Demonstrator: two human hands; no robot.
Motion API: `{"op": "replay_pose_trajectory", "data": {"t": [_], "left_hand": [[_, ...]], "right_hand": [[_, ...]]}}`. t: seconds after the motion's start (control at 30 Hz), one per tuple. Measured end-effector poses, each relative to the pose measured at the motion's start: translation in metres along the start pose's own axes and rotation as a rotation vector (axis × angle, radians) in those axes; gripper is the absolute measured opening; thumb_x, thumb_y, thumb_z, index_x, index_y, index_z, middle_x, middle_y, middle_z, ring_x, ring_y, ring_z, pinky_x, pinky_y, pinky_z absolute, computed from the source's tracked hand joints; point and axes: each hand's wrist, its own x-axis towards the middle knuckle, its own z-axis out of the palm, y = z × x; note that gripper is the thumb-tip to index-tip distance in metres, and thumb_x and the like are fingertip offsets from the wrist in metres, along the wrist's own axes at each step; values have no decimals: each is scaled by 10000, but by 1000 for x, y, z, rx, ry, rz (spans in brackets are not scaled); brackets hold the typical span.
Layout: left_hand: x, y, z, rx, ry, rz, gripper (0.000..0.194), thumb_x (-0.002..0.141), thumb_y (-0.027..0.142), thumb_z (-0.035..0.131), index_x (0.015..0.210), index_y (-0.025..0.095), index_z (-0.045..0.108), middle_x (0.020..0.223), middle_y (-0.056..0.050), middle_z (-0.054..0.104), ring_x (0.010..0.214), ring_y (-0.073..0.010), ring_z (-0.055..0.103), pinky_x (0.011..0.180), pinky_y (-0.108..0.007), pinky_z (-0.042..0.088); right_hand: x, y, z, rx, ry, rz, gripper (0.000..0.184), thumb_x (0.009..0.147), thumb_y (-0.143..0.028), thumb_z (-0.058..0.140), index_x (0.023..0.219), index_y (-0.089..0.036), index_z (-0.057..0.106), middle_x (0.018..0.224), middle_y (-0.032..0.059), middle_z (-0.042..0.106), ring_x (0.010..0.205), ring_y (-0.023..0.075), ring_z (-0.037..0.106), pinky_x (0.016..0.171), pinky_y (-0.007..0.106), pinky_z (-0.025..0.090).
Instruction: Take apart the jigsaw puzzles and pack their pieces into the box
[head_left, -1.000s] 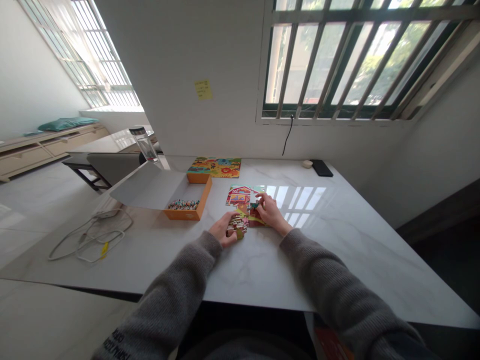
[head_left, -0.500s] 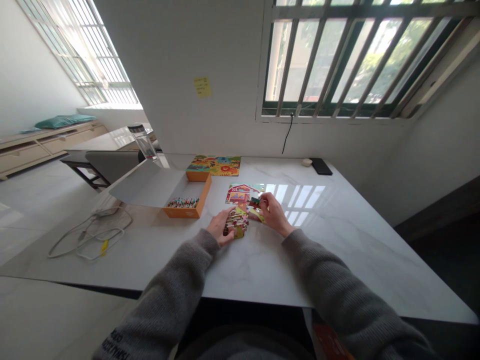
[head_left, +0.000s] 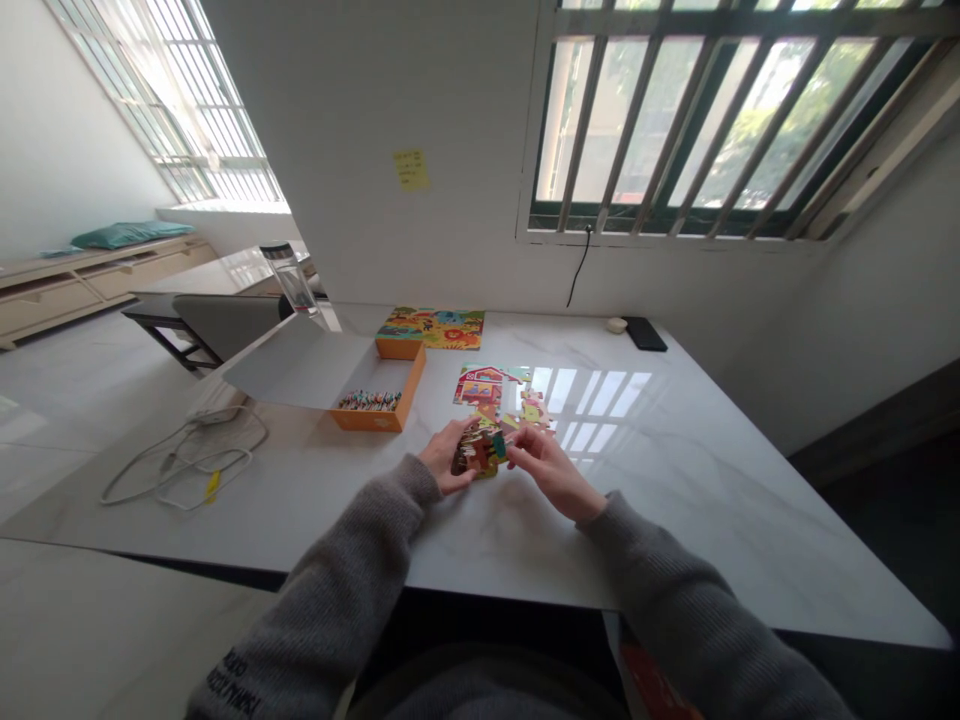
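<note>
Where fingers cover the puzzle: the left hand (head_left: 448, 458) hides the left side of the loose pile (head_left: 471, 458), and the tips of the right hand (head_left: 551, 470) hide part of the green piece (head_left: 500, 445); how many pieces lie there is too small to tell.
Out of frame: the near left and right ends of the worktop (head_left: 675, 500) are partly covered by the sleeves.
Change from half a second ago: the right hand has come nearer the pile with the green piece, and the pink and yellow section (head_left: 535, 410) now shows on the right.
Left hand: curved round the pile, thumb on the near side, fingers on the far side, grasping it.
Right hand: pinching the green piece at the pile's right side; whether that piece touches the pile, I cannot tell.
Puzzle: the red barn section (head_left: 480, 385) lies flat beyond the hands, around the worktop's middle; the right-hand section has knobbed, uneven edges.
Left of the puzzle: an orange box (head_left: 371, 422) holding many pieces stood on edge.
Far edge: a bright animal picture (head_left: 435, 328) lies flat there, behind the box.
Far right corner: a black phone (head_left: 645, 334) beside a small white object (head_left: 616, 325).
</note>
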Motion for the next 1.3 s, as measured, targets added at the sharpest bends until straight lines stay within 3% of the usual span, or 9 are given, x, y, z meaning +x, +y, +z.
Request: {"op": "replay_pose_trajectory", "data": {"t": [0.17,0.37,0.53,0.67,0.77,0.87,1.03,1.2,1.3], "left_hand": [[-3,7,-6,45,-82,-53,1120,561,339,829,1499,218,228,1339,-142,485,1248,-371,505,1053,-556,410],[0,11,0,54,-51,-55,844,732,387,722,1449,209,315,1298,-136,521,1205,-337,538,1038,-527,423],[2,7,7,30,-3,-29,761,745,315,686,1424,210,358,1266,-130,541,1171,-313,553,1023,-495,445],[2,0,11,27,9,-16,790,709,299,695,1424,208,372,1233,-130,555,1136,-318,569,1004,-509,454],[2,-2,12,44,12,-5,785,703,264,670,1427,209,371,1220,-127,561,1105,-315,583,980,-513,468],[2,-2,11,54,19,21,773,696,226,652,1419,203,379,1202,-127,566,1094,-314,589,967,-506,484],[2,1,11,54,14,40,768,698,203,641,1420,206,379,1191,-120,568,1077,-299,602,966,-492,502],[2,-2,12,54,23,40,784,696,198,649,1426,227,366,1183,-113,567,1072,-295,608,965,-490,514],[2,-6,13,53,9,42,810,698,221,665,1439,238,339,1206,-117,560,1092,-302,603,975,-502,505]], "right_hand": [[-4,13,5,-211,-19,3,245,842,-385,640,763,-196,507,700,-35,530,639,121,483,595,255,383],[-7,17,10,-600,0,-34,174,876,-269,563,733,-204,488,689,-17,566,631,139,493,596,262,361],[-3,14,1,-748,7,-44,151,873,-265,574,765,-207,487,682,-19,567,608,142,501,578,259,371],[15,13,-21,-920,110,-228,49,910,-215,506,902,-193,549,850,50,622,830,207,573,763,332,462],[31,18,-34,-1132,138,-321,195,911,-235,544,1095,-177,570,1115,127,612,1098,280,517,961,414,429],[42,26,-41,-1273,95,-238,397,875,-298,630,1239,-165,541,1234,168,550,1154,319,477,992,454,416],[52,32,-45,-1209,54,-152,395,786,-316,735,1130,-173,602,1126,135,512,1104,301,479,951,436,442],[54,32,-48,-966,14,-293,40,894,-238,557,904,-201,569,951,53,528,904,209,513,830,362,459],[49,26,-48,-783,81,-276,184,969,-293,442,832,-205,528,815,13,531,770,174,500,723,316,440]]}}
